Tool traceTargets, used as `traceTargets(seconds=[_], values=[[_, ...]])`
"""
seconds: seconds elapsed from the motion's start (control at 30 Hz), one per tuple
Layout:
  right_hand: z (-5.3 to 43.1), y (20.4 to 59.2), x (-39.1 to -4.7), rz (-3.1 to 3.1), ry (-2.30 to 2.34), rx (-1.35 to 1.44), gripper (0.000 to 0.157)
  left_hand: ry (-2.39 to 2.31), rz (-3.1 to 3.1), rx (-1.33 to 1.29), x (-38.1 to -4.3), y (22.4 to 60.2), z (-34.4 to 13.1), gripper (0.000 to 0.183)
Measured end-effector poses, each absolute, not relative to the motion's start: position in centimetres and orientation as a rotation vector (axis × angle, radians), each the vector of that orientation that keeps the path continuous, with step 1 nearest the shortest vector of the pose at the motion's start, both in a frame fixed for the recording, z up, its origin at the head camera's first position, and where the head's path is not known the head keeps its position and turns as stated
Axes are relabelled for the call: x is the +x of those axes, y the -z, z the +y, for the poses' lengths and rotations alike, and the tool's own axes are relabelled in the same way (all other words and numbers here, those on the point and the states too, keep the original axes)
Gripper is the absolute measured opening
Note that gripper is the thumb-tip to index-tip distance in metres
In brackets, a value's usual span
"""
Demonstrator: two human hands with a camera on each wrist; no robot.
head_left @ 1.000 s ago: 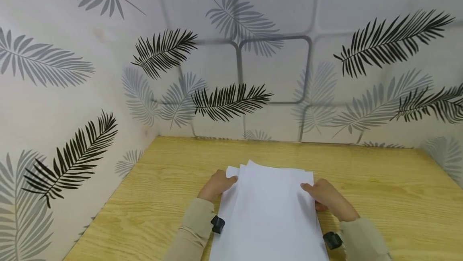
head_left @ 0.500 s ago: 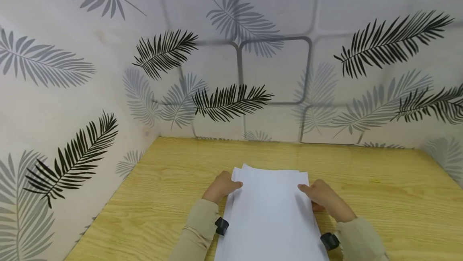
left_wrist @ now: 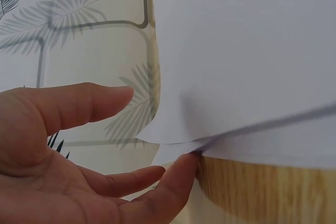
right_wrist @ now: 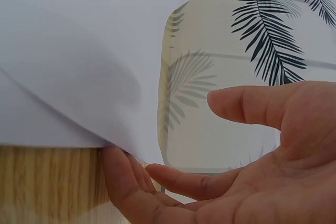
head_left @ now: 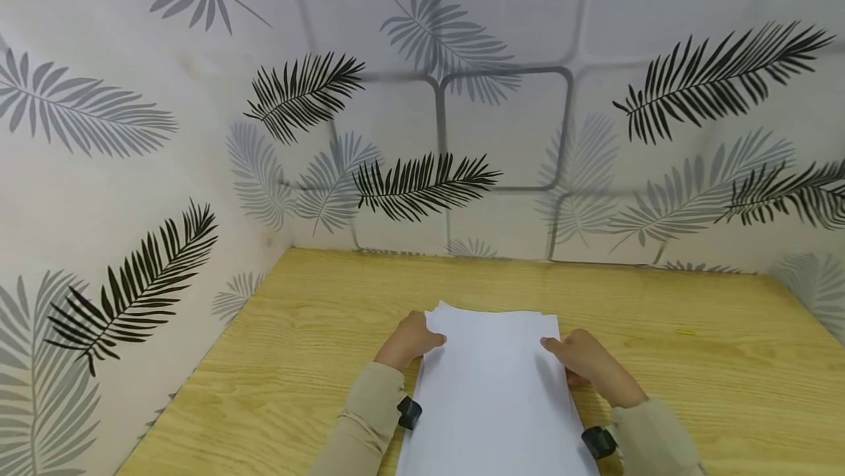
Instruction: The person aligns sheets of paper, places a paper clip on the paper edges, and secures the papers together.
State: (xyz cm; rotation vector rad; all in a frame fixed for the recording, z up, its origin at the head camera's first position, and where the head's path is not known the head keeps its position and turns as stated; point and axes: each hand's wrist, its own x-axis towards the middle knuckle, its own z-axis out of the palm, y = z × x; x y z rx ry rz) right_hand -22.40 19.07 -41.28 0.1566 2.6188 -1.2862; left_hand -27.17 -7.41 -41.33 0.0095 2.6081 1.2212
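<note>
On a table (head_left: 297, 329), paper sheets (head_left: 495, 395), left hand (head_left: 408, 341) and right hand (head_left: 592, 363) touching opposite edges, grips wide

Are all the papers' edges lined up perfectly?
No, in the left wrist view a lower sheet sticks out past the edge of the top sheet.
</note>
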Motion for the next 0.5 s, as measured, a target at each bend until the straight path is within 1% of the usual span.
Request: traceTargets(seconds=[0.2,0.5], values=[[18.96,41.26,-22.27,2.640,1.274,0.147,0.041,-1.220,2.641,-0.013,-27.26,41.52,-7.20,0.065],[18.87,41.39,-22.16,2.656,1.270,0.161,0.045,-1.278,2.624,-0.042,-27.16,41.51,-7.09,0.065]])
